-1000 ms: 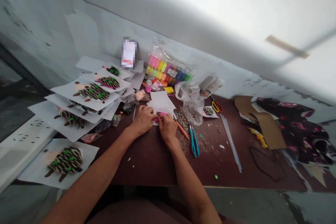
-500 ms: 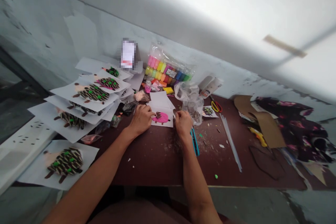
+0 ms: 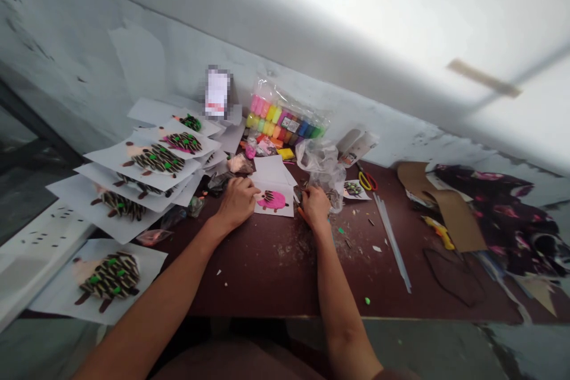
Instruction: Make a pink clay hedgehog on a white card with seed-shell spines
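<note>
A small white card (image 3: 285,211) lies on the dark red table, bearing a pink clay hedgehog body (image 3: 275,199) with a few dark striped husks at its left end. My left hand (image 3: 237,200) has its fingers bent and holds the card's left edge. Just right of the card is my right hand (image 3: 316,206), fingers pinched together low over the table. An orange piece shows beside its fingers; what they hold I cannot make out. A clear plastic bag (image 3: 335,181) with husks in it lies behind my right hand.
Stacked hedgehog pictures (image 3: 160,157) stand at the left, by a white power strip (image 3: 40,237). Behind are coloured clay packs (image 3: 285,119) and a phone (image 3: 217,92). To the right lie scissors (image 3: 367,178), clear sticks (image 3: 392,243) and a yellow glue gun (image 3: 440,231).
My right hand has shifted slightly right, away from the card, and its forearm now covers most of the teal tool. My left hand stays almost in place at the card.
</note>
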A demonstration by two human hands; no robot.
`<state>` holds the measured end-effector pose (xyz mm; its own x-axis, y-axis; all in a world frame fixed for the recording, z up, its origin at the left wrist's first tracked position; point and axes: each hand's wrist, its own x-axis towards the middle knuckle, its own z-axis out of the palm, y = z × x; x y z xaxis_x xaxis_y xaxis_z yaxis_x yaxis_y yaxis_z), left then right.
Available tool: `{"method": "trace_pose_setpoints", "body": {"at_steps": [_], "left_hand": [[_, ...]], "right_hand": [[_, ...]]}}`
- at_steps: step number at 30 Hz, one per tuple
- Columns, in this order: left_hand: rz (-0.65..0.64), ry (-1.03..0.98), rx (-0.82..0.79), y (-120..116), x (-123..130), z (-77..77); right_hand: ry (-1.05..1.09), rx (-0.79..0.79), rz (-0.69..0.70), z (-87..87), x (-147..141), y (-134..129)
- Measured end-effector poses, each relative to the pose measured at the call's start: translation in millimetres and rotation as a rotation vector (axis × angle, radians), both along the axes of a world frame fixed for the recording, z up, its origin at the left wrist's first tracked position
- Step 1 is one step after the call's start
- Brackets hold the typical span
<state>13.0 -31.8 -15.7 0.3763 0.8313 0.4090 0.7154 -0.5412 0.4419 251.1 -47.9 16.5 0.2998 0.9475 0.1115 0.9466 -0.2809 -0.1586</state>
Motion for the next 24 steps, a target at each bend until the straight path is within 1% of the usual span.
{"method": "trace_pose_setpoints", "body": {"at_steps": [4,7,9,12,15,18,20,22,24], "left_hand": [[0.003,0.002,-0.007,0,0,0.4],[0.011,0.002,-0.012,0,-1,0.6],[0.013,0.005,-0.016,1,-1,0.5],[0.012,0.013,-0.033,1,-1,0.5],[0.011,0.017,-0.044,1,-1,0.6],[0.017,0.018,-0.036,1,-1,0.7],[0.020,0.019,-0.031,1,-1,0.7],[0.017,0.018,-0.029,0,-1,1.0],[0.008,0.017,-0.028,0,-1,1.5]], "right_hand": [[0.004,-0.027,-0.017,0.8,-2,0],[0.028,-0.011,-0.018,0.4,-2,0],[0.057,0.030,-0.005,0.1,0,-2],[0.136,0.151,0.022,0.6,3,-4],[0.284,0.246,0.098,0.6,-2,-10],[0.458,0.266,0.251,-3.3,-19,-19],[0.514,0.241,0.336,-7.4,-33,-27],[0.545,0.245,0.367,-11.1,-46,-33],[0.518,0.240,0.397,-13.2,-56,-37]]}}
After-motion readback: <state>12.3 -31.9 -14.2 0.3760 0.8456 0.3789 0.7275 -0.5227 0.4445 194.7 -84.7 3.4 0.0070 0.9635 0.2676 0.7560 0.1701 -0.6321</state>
